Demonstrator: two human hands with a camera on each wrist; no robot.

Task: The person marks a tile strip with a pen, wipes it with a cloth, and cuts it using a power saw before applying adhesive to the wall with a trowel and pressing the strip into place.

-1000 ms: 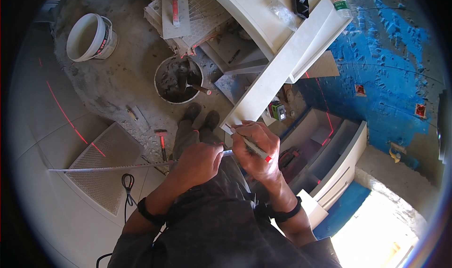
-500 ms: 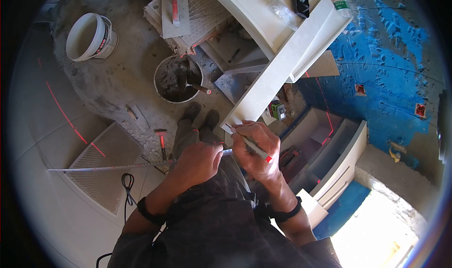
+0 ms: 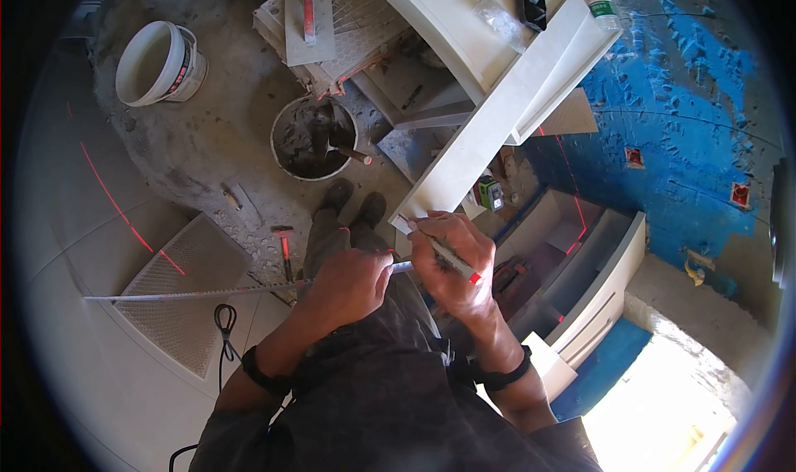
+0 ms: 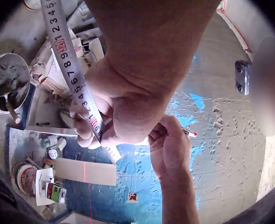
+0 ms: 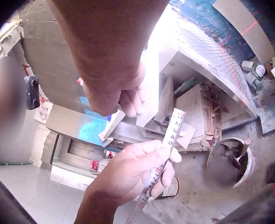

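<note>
In the head view my left hand (image 3: 352,285) grips a steel tape measure blade (image 3: 207,293). Its long part runs out to the left, and a short end shows beside the right hand. Numbers on the blade (image 4: 65,56) are readable in the left wrist view, where it passes between thumb and fingers. My right hand (image 3: 454,265) pinches a white marker (image 3: 452,261) with a red end, its writing tip over the near end of a long pale strip (image 3: 489,116). In the right wrist view the right hand (image 5: 130,100) hides most of the marker.
The strip lies across a pale curved unit (image 3: 439,16). A mortar bucket (image 3: 286,161) and a white bucket (image 3: 153,66) stand on the floor, with a hammer (image 3: 283,244) nearby. A green laser level (image 3: 489,193) sits below the strip, near the blue wall (image 3: 663,99).
The right hand and marker have shifted very slightly to the right at the strip's end. The left hand keeps its hold on the tape blade in the same place.
</note>
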